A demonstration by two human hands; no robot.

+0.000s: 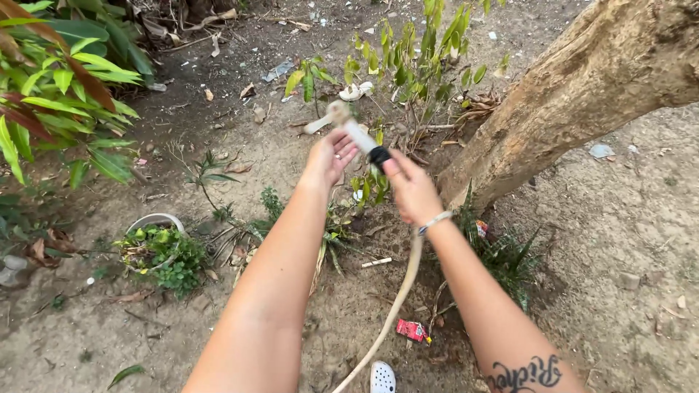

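step: gripping hose nozzle (pixel 354 133) held out over small plants | right hand (pixel 413 191) closed around hose (pixel 393 309) | left hand (pixel 331 156) loosely cupping nozzle tip | next: likely calls for steady aim

A garden yard — bare dirt ground (pixel 619 240), a tree trunk (pixel 568 94), leafy shrubs (pixel 58 94), a potted plant (pixel 156 247).
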